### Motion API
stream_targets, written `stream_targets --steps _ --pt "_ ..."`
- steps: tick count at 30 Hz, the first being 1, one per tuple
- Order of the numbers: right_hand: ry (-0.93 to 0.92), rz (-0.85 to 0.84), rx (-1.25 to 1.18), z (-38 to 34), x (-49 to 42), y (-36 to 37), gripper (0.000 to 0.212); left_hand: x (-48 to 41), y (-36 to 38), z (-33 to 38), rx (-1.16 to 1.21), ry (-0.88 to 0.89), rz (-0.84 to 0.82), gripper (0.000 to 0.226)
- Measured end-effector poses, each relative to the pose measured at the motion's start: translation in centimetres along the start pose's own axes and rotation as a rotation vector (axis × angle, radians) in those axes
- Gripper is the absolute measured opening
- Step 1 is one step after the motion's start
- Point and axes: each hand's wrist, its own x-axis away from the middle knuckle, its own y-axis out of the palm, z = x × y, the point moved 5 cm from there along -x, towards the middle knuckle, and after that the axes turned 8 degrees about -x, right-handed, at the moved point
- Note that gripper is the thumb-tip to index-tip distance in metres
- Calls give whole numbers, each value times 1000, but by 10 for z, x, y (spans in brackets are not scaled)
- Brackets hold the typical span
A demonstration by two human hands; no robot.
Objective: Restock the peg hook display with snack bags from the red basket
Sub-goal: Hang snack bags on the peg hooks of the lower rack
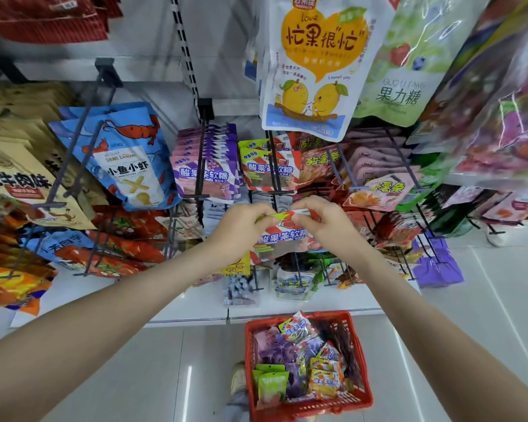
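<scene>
**Head view, restocking in progress.** At far left hang tan paper-look snack bags with dark lettering [19,178], then blue foil bags printed with an orange shrimp [128,166], then a full peg of purple-and-white soft-candy bags [206,175].

At centre, the left hand [241,229] pinches the green top-left corner of a red-and-white striped soft-candy bag [282,239], its fingers closed narrowly on the top edge. The bag is held in the air in front of the display. It sits just below the front tip of a dark metal peg hook [275,178] that already carries matching striped bags. The right hand [323,226] pinches the bag's top-right edge in the same way. The hang hole is hidden by the fingers, and the bag does not appear to be threaded onto the peg yet.

On the floor below stands the red plastic mesh basket [361,382], holding a mixed heap of purple, green and orange bags. To the right hang pink chip bags [378,190].

Judged from this, the task is only partly done: one bag is about to be hung, and many bags are left in the basket.
</scene>
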Motion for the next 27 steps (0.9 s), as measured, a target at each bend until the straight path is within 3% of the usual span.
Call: stream_targets --steps 6,10,23,27 --pt "-61 -12 85 -1 -24 1 8 -10 -2 -6 31 -38 70 19" --pt "-57 49 73 2 -40 3 13 -19 -8 -7 -4 -45 176 10" --pt "-122 195 19 -1 -56 5 15 -33 -11 -13 -8 24 410 14" --pt "-113 311 133 1 -76 9 14 -45 -7 -13 -237 61 548 38"
